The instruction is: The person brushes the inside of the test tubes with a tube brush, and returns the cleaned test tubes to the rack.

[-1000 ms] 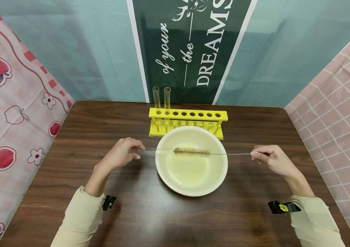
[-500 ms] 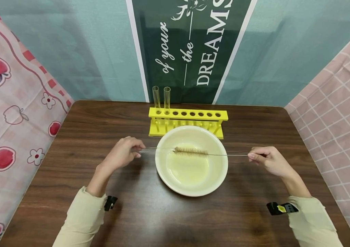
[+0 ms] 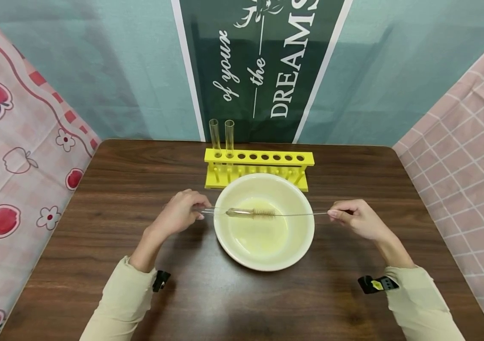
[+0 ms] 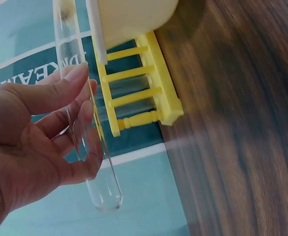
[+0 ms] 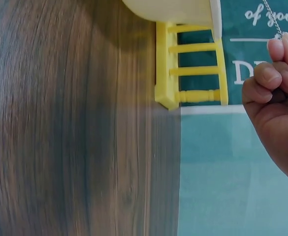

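Note:
My left hand (image 3: 180, 211) holds a clear glass test tube (image 4: 104, 189) lying level, its rounded closed end sticking out past the fingers in the left wrist view. The tube's mouth reaches over a white basin (image 3: 264, 263) that has pale yellowish liquid (image 3: 259, 237) in it. Between thumb and fingertips, my right hand (image 3: 359, 218) pinches the twisted wire handle of a test tube brush (image 3: 264, 214). The front part of the tan bristles is inside the tube; the back part is outside, above the basin. In the right wrist view only the wire's end (image 5: 278, 30) shows.
Behind the basin stands a yellow test tube rack (image 3: 305, 159), with two glass tubes (image 3: 229, 137) upright at its left end. All stand on a dark wooden table (image 3: 267, 303). Patterned cloths hang at the back and both sides.
My right hand has moved left, pushing the brush's bristles partway into the tube. My left hand has shifted slightly right with the tube, toward the basin.

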`<state>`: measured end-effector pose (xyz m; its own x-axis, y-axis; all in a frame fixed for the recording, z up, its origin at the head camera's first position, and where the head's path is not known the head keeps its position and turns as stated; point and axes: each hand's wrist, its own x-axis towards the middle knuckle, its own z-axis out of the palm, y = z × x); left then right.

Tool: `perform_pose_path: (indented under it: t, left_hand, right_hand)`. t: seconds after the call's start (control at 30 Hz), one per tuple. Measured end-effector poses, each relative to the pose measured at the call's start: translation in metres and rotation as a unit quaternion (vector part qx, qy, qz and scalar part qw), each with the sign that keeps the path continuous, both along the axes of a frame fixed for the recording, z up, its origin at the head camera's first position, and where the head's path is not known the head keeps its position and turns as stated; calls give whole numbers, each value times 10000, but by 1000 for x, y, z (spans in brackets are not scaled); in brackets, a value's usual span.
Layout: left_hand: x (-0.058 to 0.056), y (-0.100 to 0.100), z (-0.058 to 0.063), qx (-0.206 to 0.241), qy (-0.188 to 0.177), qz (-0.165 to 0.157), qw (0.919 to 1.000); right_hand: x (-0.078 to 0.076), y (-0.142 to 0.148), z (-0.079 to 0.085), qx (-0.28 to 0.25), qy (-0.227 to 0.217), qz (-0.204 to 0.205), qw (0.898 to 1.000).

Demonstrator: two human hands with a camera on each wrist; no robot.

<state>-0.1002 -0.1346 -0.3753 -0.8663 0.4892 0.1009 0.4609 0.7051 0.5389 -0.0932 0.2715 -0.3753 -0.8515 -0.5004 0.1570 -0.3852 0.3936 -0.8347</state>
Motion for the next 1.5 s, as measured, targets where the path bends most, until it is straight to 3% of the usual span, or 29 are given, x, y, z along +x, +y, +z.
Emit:
perform_pose_path:
  t: [0.27,0.47,0.7,0.83,1.0,1.17,1.33,1.5]
  left_hand:
    - [0,10,2,18,51,101,9999]
    - [3,16,6,-80,-33,124,9999]
    - [5,42,15,-163,-233,-291,9992]
    - [5,50,19,-171,-244,-241,9993]
    - [5,50,22,-148,-130,-170,9997]
    - [2,50,25,-188,74,-122,9997]
    - [1,52,26,-462,279,-155,9984]
    - [0,53,23,-333,612,-256,9972]
  right_hand:
    - [-6,-13,-17,316,-335,-193,9988]
    - [-4,-23,-12,361,-250,-235,9988]
    - [-3,-56,-5,400,116,152,9990]
    - [1,-72,5,334,24,92,9994]
    - [0,-76,12,256,-374,-197,9988]
    - [-7,-74,7,1,-929,-498,9944]
    - [-8,-75,7,-781,-1794,-754,9778]
    - [-12,-73,7,-1684,-2726,-639,9451]
